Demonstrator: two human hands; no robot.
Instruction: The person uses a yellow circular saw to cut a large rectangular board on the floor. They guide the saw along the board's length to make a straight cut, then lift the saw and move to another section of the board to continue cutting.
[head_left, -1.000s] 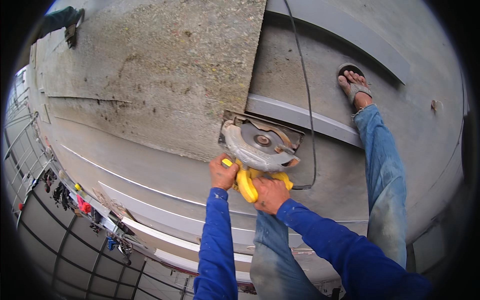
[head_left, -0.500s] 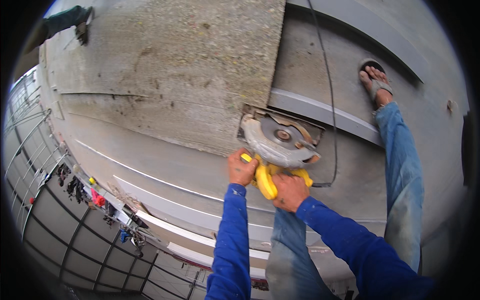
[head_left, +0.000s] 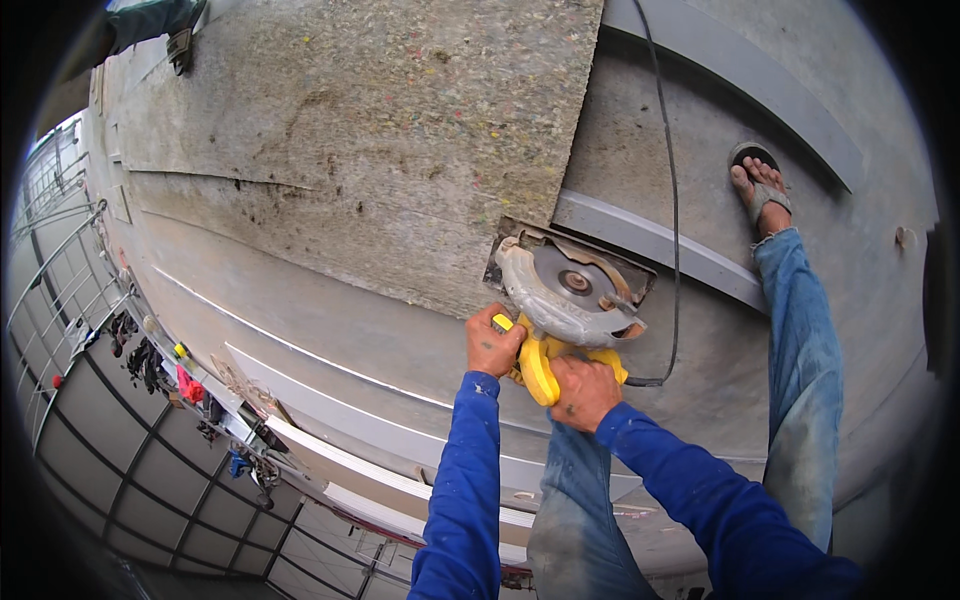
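Note:
A yellow circular saw (head_left: 560, 295) with a worn silver blade guard rests at the near right corner of a speckled grey board (head_left: 400, 130). Its round blade (head_left: 574, 281) faces up toward me beside the guard, and part of its base plate lies over the board's edge. My left hand (head_left: 494, 342) is closed round the saw's front grip. Round the yellow rear handle is my right hand (head_left: 584, 390), its fingers partly hidden. From behind that handle a black cord (head_left: 672, 200) runs off along the floor to the far side.
Grey metal beams (head_left: 660, 245) lie under and beside the board, another beam (head_left: 750, 80) farther right. My sandalled foot (head_left: 762, 190) stands between them. Another person's leg and shoe (head_left: 180, 50) show at the far left. White panels (head_left: 340, 460) and long strips lie near left.
The whole view has shifted slightly, so the board, saw and hands sit a little farther right and lower. Both hands keep their hold, and the saw stays at the same corner of the board.

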